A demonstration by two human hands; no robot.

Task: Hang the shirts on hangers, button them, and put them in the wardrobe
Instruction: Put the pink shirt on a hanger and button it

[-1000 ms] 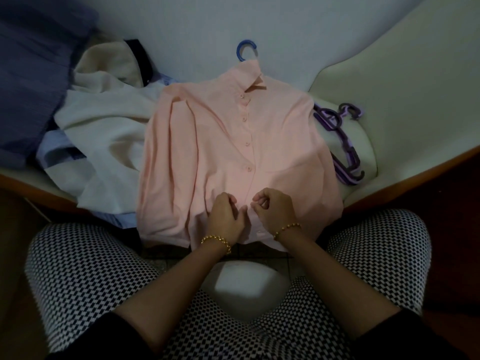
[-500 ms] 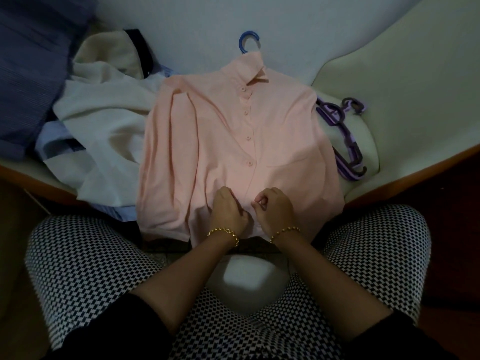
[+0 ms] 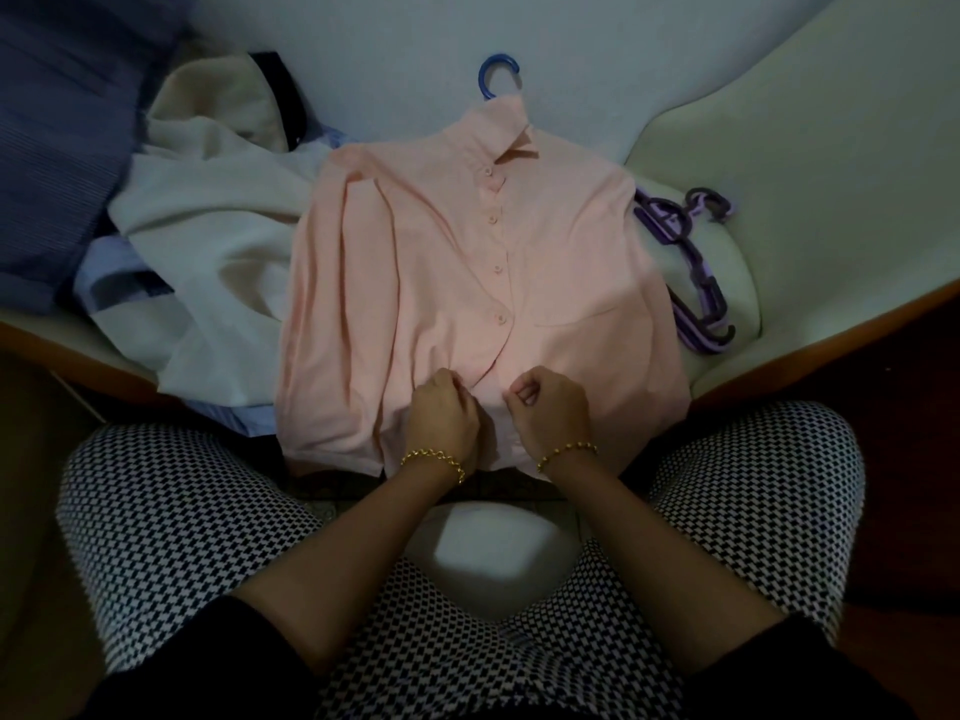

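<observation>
Both hands worked close together at the six o'clock edge of the pink shirt (image 3: pixel 415 262), knuckles up and only a narrow strip of cloth between them. Left hand (image 3: pixel 441 414) had its fingers curled down onto the front band, gripping the fabric; right hand (image 3: pixel 551 407) pinched the same band between thumb and forefinger. What lay under the fingertips could not be made out. Each wrist wore a gold bracelet (image 3: pixel 434 458).

The pink shirt lay flat, front up, on a pale surface (image 3: pixel 389 54), collar toward twelve o'clock and hem toward the person's knees. From the collar a blue hanger hook (image 3: pixel 496 75) stuck out at twelve o'clock. Four buttons (image 3: pixel 497 268) ran down the front band, which lay closed along them as far as the hands. A chest pocket sat at three o'clock of that row.

At three o'clock of the shirt, just beside its sleeve, lay a bunch of purple hangers (image 3: pixel 693 267) on a cream cushion (image 3: pixel 831 148). At nine o'clock a heap of clothes — a cream garment (image 3: pixel 208 226) on top, a light-blue one (image 3: pixel 111 259) under it — touched the shirt's other sleeve. Farther out at ten o'clock sat dark blue striped fabric (image 3: pixel 57 122). Black-and-white checked trousers (image 3: pixel 182 537) filled the frame at six o'clock.
</observation>
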